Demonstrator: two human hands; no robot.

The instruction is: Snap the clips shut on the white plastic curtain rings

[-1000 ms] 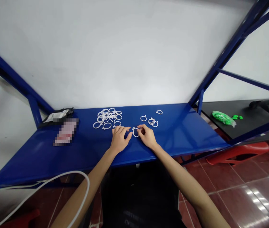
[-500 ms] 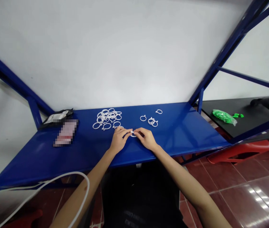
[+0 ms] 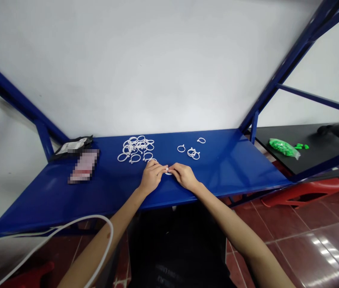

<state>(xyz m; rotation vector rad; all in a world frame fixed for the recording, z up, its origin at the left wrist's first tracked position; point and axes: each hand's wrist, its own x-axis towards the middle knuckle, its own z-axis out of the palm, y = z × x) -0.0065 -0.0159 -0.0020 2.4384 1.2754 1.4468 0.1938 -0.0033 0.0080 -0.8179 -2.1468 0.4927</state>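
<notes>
Pinches a white ring (image 3: 168, 173) from both sides with left hand (image 3: 150, 177) and right hand (image 3: 185, 176), each closed down to thumb and fingertips and hiding much of it. Keeps fingertips nearly together at the middle of the blue table (image 3: 112, 190), near its front edge, with fingers curled inward and forearms angled in from either side. Unlike one second ago, no longer spreads the left thumb and fingers clear of the ring. Leaves the ring pile (image 3: 141, 145) and loose rings (image 3: 194, 154) lying farther back, as before.
</notes>
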